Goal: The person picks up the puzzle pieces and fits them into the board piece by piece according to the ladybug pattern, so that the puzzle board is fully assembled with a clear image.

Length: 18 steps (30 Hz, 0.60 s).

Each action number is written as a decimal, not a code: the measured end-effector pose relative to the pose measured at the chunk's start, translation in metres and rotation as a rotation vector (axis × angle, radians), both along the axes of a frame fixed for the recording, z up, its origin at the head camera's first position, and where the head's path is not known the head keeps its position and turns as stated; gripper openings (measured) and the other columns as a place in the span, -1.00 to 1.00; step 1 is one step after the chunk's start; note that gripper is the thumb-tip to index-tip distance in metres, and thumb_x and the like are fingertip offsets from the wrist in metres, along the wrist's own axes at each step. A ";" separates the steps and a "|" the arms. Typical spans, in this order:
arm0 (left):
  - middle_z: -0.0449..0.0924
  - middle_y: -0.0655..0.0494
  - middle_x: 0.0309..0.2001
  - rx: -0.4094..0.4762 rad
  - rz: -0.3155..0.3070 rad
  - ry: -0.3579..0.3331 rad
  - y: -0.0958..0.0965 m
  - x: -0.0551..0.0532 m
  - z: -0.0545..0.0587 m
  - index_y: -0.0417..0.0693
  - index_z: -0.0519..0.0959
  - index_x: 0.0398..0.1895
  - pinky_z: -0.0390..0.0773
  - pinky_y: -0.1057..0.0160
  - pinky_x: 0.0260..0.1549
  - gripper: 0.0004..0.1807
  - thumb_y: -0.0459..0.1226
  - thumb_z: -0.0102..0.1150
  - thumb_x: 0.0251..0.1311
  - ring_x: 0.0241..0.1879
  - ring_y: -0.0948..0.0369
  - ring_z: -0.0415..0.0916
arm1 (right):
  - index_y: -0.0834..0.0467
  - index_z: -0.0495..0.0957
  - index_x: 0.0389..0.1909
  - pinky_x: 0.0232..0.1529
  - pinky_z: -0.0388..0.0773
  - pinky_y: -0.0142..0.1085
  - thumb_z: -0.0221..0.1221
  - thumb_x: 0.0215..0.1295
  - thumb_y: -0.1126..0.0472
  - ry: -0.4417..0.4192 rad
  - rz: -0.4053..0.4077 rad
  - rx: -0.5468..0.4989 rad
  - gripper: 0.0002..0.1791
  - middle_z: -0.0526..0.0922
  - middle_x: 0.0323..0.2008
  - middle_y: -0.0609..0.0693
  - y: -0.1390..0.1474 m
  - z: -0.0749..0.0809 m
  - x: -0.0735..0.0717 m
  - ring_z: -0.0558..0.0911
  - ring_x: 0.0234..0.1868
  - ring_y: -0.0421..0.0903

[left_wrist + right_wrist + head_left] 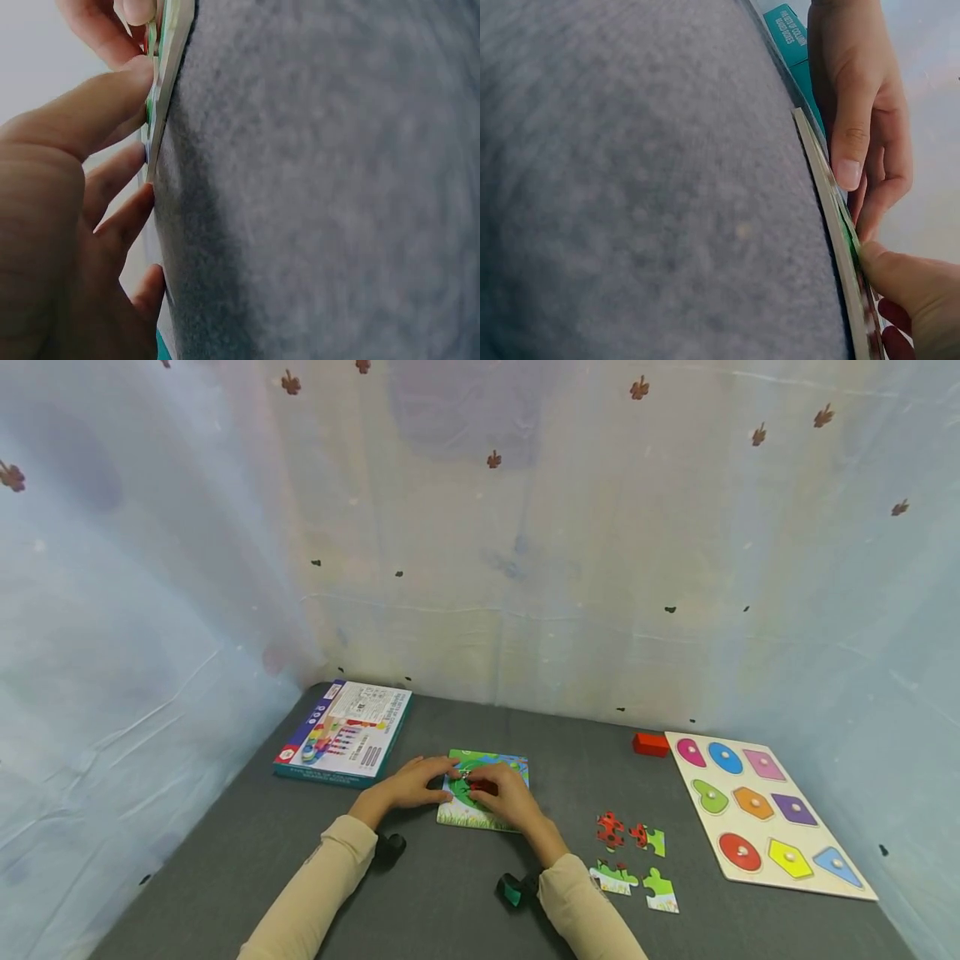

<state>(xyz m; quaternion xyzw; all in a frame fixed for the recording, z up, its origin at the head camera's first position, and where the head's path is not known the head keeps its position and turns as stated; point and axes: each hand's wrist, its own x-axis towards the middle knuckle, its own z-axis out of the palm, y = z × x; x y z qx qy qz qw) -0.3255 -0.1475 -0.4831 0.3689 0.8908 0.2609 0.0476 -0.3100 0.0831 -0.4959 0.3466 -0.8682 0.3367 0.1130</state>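
Note:
A jigsaw board with a bright green, grassy picture lies flat between the two hands. My left hand rests at its left side, fingers extended, the index fingertip on the picture and the thumb by the left edge. From the right, my right hand reaches over the board, thumb and index finger pinching a red and green puzzle piece at the picture's surface. Its fingers partly cover that piece. In the right wrist view, the right thumb lies close against the board's pale edge.
Loose puzzle pieces, among them a red spotted one and a green one, lie to the right. Beyond them is a wooden shape board with knobbed shapes, beside a red block. A boxed toy lies at the back left.

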 end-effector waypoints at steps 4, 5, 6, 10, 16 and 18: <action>0.31 -0.07 0.30 0.001 0.015 0.056 0.002 -0.001 -0.002 -0.03 0.52 0.06 0.11 -0.22 0.20 -0.62 -0.10 0.18 0.21 0.29 -0.06 0.22 | 0.18 0.64 -0.08 0.00 0.47 -0.13 0.31 0.11 0.21 0.007 -0.011 -0.002 -0.68 0.63 -0.07 0.04 0.002 -0.004 -0.001 0.54 -0.02 -0.03; 0.33 -0.07 0.28 0.003 0.018 0.073 0.003 -0.002 -0.003 -0.03 0.54 0.03 0.17 -0.20 0.18 -0.63 -0.10 0.19 0.19 0.26 -0.05 0.26 | 0.18 0.65 -0.08 0.00 0.47 -0.13 0.31 0.11 0.21 0.008 -0.014 -0.004 -0.68 0.63 -0.06 0.04 0.002 -0.005 -0.002 0.54 -0.02 -0.03; 0.34 -0.07 0.27 0.000 0.023 0.090 0.003 -0.002 -0.003 -0.02 0.55 0.00 0.23 -0.17 0.16 -0.65 -0.10 0.20 0.18 0.24 -0.04 0.29 | 0.18 0.65 -0.08 0.00 0.47 -0.13 0.31 0.11 0.21 0.010 -0.015 -0.006 -0.67 0.63 -0.06 0.04 0.002 -0.005 -0.002 0.54 -0.01 -0.03; 0.39 -0.04 0.24 -0.003 0.049 0.117 0.005 -0.003 -0.003 -0.01 0.57 -0.07 0.32 -0.12 0.09 -0.68 -0.11 0.25 0.14 0.19 0.00 0.36 | 0.19 0.66 -0.09 0.00 0.48 -0.14 0.31 0.10 0.21 0.011 -0.025 -0.014 -0.68 0.64 -0.07 0.05 0.002 -0.006 -0.002 0.55 -0.02 -0.03; 0.46 0.01 0.18 0.006 0.085 0.115 0.009 -0.004 -0.003 0.02 0.59 -0.06 0.33 -0.14 0.05 -0.67 -0.13 0.29 0.10 0.14 0.02 0.41 | 0.19 0.68 -0.13 -0.03 0.50 -0.15 0.32 0.09 0.21 0.025 -0.040 -0.015 -0.71 0.66 -0.11 0.06 0.001 -0.007 -0.001 0.57 -0.05 -0.03; 0.45 0.04 0.19 0.006 0.097 0.102 0.009 -0.004 -0.003 0.04 0.59 -0.07 0.32 -0.14 0.06 -0.68 -0.12 0.30 0.09 0.14 0.03 0.41 | 0.20 0.68 -0.14 -0.03 0.50 -0.15 0.32 0.08 0.21 0.033 -0.040 -0.014 -0.71 0.66 -0.11 0.07 0.001 -0.006 -0.001 0.57 -0.06 -0.03</action>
